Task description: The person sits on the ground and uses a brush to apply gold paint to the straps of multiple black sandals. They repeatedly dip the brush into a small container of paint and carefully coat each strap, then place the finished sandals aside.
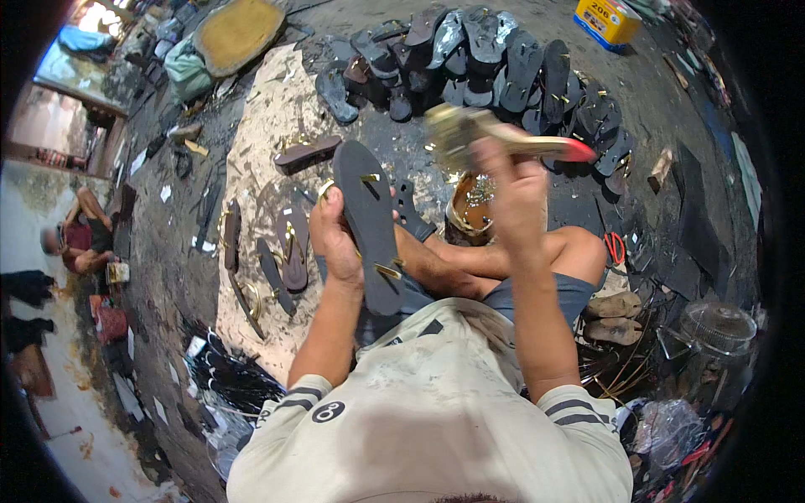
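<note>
My left hand grips a dark flip-flop sole, held upright in front of my lap. Gold strap ends stick out through slots near its top and bottom. Raised on the other side, my right hand is closed around a red-ended hand tool. Motion smears the tool's yellowish head, so its exact kind is unclear. Below that hand stands a round brown container with small shiny bits in it. Several finished-looking flip-flops with gold straps, such as one brown sandal, lie left of my left hand.
Dark soles and sandals are piled in an arc ahead. A yellow-and-blue can stands far right. Red-handled scissors and a fan guard lie right. Black strips are heaped at left. Another person sits far left.
</note>
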